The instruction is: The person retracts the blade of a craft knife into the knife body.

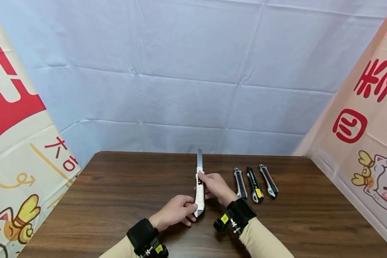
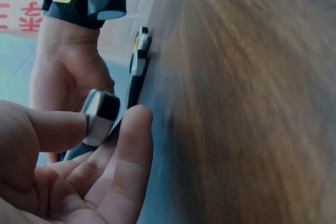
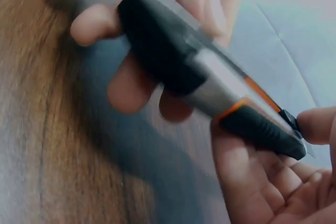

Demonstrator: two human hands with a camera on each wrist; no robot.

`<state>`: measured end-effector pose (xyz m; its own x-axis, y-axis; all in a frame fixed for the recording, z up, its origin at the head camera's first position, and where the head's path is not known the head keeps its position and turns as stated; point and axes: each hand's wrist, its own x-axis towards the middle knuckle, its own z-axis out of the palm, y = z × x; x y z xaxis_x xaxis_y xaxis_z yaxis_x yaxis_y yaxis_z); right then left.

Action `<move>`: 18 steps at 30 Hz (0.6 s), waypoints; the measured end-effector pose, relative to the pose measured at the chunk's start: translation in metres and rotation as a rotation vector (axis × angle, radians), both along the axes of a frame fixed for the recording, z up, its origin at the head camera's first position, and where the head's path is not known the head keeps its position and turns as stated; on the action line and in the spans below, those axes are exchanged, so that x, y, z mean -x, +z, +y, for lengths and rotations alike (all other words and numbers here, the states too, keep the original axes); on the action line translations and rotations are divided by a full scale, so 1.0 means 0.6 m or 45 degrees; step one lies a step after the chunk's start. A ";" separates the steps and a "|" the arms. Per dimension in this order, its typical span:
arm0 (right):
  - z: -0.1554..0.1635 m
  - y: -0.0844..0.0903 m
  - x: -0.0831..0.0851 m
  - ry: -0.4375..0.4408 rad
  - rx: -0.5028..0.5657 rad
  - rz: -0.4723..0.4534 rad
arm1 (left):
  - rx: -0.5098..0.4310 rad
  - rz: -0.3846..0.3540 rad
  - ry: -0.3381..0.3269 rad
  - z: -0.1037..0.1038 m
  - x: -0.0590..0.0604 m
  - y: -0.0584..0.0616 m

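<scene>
Above the brown table [image 1: 116, 193], a white and black utility knife [image 1: 199, 191] points away from me with its metal blade [image 1: 200, 159] pushed out. My left hand [image 1: 191, 209] pinches the knife's rear end between thumb and fingers; the left wrist view shows that grip on the end cap [image 2: 100, 116]. Further forward, my right hand [image 1: 202, 179] grips the knife body, thumb on top near the slider. In the right wrist view the knife [image 3: 210, 82] runs diagonally, with the right hand [image 3: 299, 140] holding its front end.
Three more utility knives [image 1: 240, 183] [image 1: 254, 190] [image 1: 268, 186] lie side by side on the table just right of my right hand. A pale cloth backdrop [image 1: 193, 71] hangs behind, and printed banners [image 1: 358, 125] close both sides.
</scene>
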<state>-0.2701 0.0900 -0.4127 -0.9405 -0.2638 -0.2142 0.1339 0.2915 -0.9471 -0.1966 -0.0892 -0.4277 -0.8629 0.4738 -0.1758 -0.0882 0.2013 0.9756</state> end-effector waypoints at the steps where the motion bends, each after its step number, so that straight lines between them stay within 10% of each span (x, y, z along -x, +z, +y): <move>1: 0.000 0.001 -0.001 0.000 -0.003 -0.002 | -0.004 0.005 0.001 0.002 0.000 -0.001; 18: -0.010 0.002 -0.008 0.001 0.020 0.040 | -0.011 -0.019 0.004 0.006 0.002 -0.008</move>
<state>-0.2651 0.0841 -0.4113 -0.9465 -0.2678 -0.1801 0.1034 0.2771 -0.9553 -0.1977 -0.0855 -0.4324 -0.8617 0.4726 -0.1848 -0.1036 0.1926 0.9758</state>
